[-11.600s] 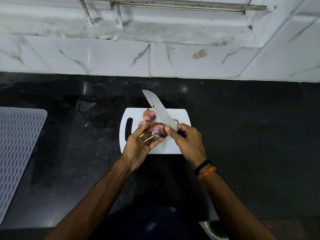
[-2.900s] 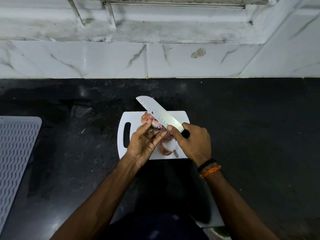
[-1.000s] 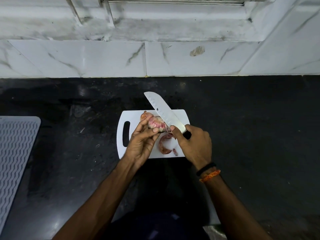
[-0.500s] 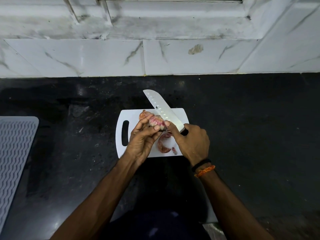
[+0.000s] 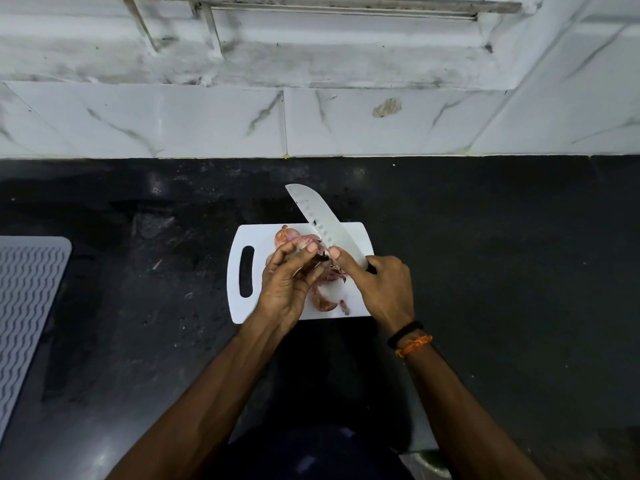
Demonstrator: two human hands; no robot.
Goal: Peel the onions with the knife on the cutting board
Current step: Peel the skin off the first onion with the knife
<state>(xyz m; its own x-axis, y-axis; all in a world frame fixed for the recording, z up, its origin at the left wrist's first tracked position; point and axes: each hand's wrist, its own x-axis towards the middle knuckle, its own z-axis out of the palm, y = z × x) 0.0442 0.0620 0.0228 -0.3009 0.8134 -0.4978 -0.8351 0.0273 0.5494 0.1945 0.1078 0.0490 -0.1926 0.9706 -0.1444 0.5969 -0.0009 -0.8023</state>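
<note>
A white cutting board (image 5: 356, 233) with a handle slot lies on the black counter. Above it my left hand (image 5: 287, 282) is closed around a small pink-purple onion (image 5: 320, 252), mostly hidden by my fingers. My right hand (image 5: 381, 287) grips the handle of a wide-bladed knife (image 5: 317, 213); the blade points up and away to the left, and my thumb presses near the onion. A second onion (image 5: 285, 235) sits on the board behind my left fingers. Loose reddish peels (image 5: 325, 299) lie on the board between my hands.
A grey ribbed mat (image 5: 24, 306) lies at the left edge of the black counter (image 5: 502, 271). White marble tiles (image 5: 207, 123) form the back wall. The counter's front edge runs just below my forearms.
Over the last second my left fingers have turned the onion and closed more over it. The knife blade stays at nearly the same angle. Since the oldest frame, peels have collected on the board.
</note>
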